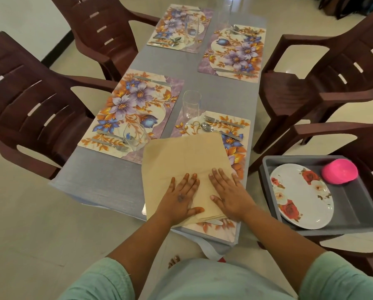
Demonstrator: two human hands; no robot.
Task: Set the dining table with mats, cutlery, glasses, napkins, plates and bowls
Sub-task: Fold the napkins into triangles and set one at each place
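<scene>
Under both palms: beige napkin [185,167], spread over near mat [235,154]. Left hand [179,198] and right hand [229,193] flat, fingers straight, pressing it, side by side. Beyond fingertips: spoon [207,127], fork [222,121], glass [191,105]. Right of right hand: grey tray [354,202] holding plate [302,195], pink bowls [339,171].

No readable text, labels, brands, numbers or signs anywhere in view. The mats [135,109] on the surface carry only a flower print, no lettering. The plate [301,194] shows painted roses, no wording. The napkin [185,169] is plain and unmarked.
</scene>
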